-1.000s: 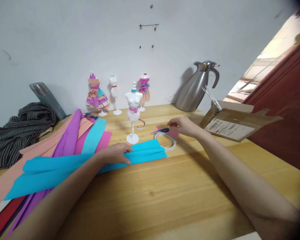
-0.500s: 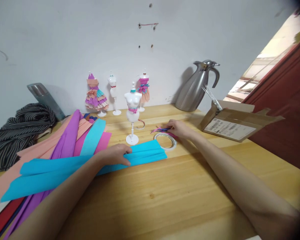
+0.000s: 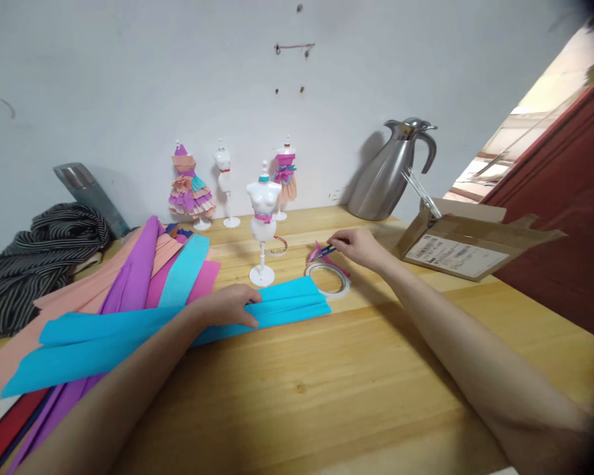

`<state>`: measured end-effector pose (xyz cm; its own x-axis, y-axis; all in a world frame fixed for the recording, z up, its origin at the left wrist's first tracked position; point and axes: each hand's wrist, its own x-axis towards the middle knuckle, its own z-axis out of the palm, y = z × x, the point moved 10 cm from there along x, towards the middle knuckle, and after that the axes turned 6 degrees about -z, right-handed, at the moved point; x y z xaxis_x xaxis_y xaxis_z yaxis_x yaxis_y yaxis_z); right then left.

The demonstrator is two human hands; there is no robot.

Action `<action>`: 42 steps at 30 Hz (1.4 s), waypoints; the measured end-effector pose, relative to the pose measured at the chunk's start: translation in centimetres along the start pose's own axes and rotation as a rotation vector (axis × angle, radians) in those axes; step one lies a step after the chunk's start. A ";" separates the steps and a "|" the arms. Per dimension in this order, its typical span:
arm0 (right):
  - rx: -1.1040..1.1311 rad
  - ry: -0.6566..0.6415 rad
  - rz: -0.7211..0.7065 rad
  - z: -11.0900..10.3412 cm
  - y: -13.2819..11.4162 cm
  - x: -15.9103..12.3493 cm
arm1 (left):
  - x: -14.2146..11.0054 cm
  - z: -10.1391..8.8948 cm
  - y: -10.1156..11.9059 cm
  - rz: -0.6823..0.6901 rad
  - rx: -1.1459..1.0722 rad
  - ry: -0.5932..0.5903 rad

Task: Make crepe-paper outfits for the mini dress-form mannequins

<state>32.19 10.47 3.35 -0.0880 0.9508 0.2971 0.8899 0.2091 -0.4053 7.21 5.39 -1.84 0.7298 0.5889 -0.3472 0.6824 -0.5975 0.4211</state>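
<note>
My left hand is closed over the folded blue crepe paper, its thumb and fingers bent against the strip on the table. In my right hand is a small slim blue tool that looks like thread snips, pinched by one end and tilted above the tabletop. Below it lie pink scraps and a roll of white double-sided tape. A white mini mannequin with a teal neck band and a pink waist band stands upright just behind the blue paper.
Purple, peach and pink crepe paper piles up on the left, beside a striped cloth. Dressed mini mannequins line the wall. A steel jug and an open cardboard box stand at the right.
My right hand has lifted the blue tool slightly up off the pink scraps. My left hand stays on the blue crepe paper.
</note>
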 end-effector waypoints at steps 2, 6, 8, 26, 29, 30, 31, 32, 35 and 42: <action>0.014 0.039 0.089 -0.5 0.7 -0.2 | 0.0 0.0 -0.1 -0.003 0.002 -0.002; 0.017 0.152 0.212 -1.9 1.9 -0.7 | 0.0 0.1 -0.3 -0.008 0.003 0.001; 0.007 0.181 0.229 -2.4 2.1 -0.8 | 0.0 0.1 -0.3 -0.010 0.004 0.003; -0.082 -0.317 0.082 2.4 -0.3 -1.0 | -0.1 -0.3 -1.4 -0.056 -0.027 0.025; 0.246 -0.186 0.172 1.7 -0.2 -1.0 | 0.0 -0.4 -1.4 -0.057 -0.040 0.023; 0.386 -0.153 0.187 1.6 -0.3 -1.0 | 0.0 -0.4 -1.4 -0.054 -0.035 0.024; 0.509 -0.132 0.195 1.7 -0.5 -1.0 | 0.0 -0.4 -1.4 -0.051 -0.030 0.023; 0.594 -0.121 0.201 1.7 -0.6 -1.0 | 0.1 -0.4 -1.3 -0.045 -0.028 0.024; 0.677 -0.159 0.202 2.1 -1.3 -1.4 | 0.2 -0.3 -1.1 -0.011 -0.044 0.023; 0.630 -0.291 0.085 2.3 -3.6 -2.1 | 0.4 0.0 -1.1 0.024 -0.101 -0.006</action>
<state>28.17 8.26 2.18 -0.2238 0.9740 0.0341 0.4777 0.1401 -0.8673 6.77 6.23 -2.46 0.7462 0.5717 -0.3410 0.6576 -0.5534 0.5112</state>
